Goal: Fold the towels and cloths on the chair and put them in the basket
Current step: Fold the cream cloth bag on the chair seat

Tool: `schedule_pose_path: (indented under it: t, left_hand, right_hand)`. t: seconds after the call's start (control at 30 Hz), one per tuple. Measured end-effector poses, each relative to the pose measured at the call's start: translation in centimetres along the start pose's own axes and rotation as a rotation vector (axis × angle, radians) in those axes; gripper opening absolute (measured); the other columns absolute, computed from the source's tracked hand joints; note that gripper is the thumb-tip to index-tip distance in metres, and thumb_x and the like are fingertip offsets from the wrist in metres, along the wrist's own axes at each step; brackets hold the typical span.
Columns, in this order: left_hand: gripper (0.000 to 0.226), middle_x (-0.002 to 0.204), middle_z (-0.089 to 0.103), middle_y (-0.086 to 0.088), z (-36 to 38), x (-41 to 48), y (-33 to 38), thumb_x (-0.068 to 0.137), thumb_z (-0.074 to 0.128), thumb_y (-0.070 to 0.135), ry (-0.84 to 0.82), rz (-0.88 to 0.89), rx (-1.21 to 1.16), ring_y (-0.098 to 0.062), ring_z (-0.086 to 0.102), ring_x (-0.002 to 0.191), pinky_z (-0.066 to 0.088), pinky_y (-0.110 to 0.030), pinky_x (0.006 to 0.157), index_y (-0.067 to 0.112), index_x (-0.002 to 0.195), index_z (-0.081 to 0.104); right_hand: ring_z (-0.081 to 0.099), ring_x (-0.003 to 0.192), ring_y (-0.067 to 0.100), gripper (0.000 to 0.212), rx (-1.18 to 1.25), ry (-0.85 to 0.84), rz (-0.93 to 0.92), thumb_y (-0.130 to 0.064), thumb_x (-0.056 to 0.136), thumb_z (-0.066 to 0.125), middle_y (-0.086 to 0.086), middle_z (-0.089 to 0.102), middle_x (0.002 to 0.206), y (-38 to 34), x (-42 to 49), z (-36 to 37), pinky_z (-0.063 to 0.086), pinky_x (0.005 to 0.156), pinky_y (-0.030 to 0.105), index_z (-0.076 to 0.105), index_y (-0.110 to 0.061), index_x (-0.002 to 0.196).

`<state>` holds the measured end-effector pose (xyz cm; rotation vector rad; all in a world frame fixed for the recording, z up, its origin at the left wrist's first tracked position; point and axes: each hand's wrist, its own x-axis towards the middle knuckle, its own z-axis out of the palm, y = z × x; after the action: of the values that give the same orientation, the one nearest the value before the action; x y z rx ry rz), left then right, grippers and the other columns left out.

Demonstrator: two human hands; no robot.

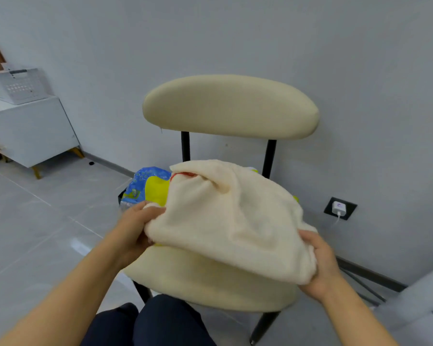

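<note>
Cream towel (230,221) held above the chair (198,278) seat in both my hands.
My left hand (133,231) grips its left edge and my right hand (320,265) its near right corner, fingers curled into the fabric. The towel's far part lies over a blue-and-yellow cloth (148,186) on the seat. A white basket (18,86) stands far left.

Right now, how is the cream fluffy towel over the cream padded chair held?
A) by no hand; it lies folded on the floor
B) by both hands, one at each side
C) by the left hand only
B: the left hand grips one side of the cream fluffy towel and the right hand grips the other.
</note>
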<state>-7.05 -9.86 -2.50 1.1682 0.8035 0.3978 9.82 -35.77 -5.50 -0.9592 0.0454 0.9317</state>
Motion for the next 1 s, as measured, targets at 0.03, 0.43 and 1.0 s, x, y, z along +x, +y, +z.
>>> schedule_pose_path:
  t: [0.03, 0.43, 1.0]
  left_hand:
    - [0.008, 0.078, 0.055, -0.012, -0.4, -0.4, -0.7, 0.084, 0.056, 0.004, -0.01, -0.053, 0.096, -0.022, 0.052, 0.068, 0.043, -0.032, 0.06, 0.011, 0.085, 0.053]
    - [0.076, 0.136, 0.047, -0.007, -1.2, 5.0, -6.2, 0.075, 0.068, 0.052, 0.059, -0.158, 1.02, -0.029, 0.047, 0.12, 0.039, -0.042, 0.102, 0.017, 0.136, 0.038]
    - [0.045, 0.103, 0.056, -0.004, 3.8, 10.3, -2.9, 0.085, 0.066, 0.033, 0.256, 0.218, 0.861, -0.029, 0.056, 0.1, 0.046, -0.036, 0.085, 0.01, 0.117, 0.046]
  right_hand:
    - [0.071, 0.068, 0.028, 0.069, -0.106, 0.028, 0.066, -0.024, 0.039, 0.088, 0.015, 0.073, 0.081, 0.9, -0.1, -0.5, 0.055, 0.057, 0.034, 0.066, -0.008, 0.102]
    - [0.062, 0.095, 0.029, 0.033, -0.745, 0.347, -0.057, -0.007, 0.081, 0.065, 0.009, 0.064, 0.105, 3.2, 4.7, -1.4, 0.051, 0.082, 0.038, 0.053, -0.017, 0.109]
    - [0.064, 0.085, 0.029, 0.036, -0.489, 0.433, -0.194, -0.017, 0.08, 0.071, 0.017, 0.066, 0.104, 0.8, 9.5, -0.1, 0.053, 0.074, 0.037, 0.055, -0.004, 0.11]
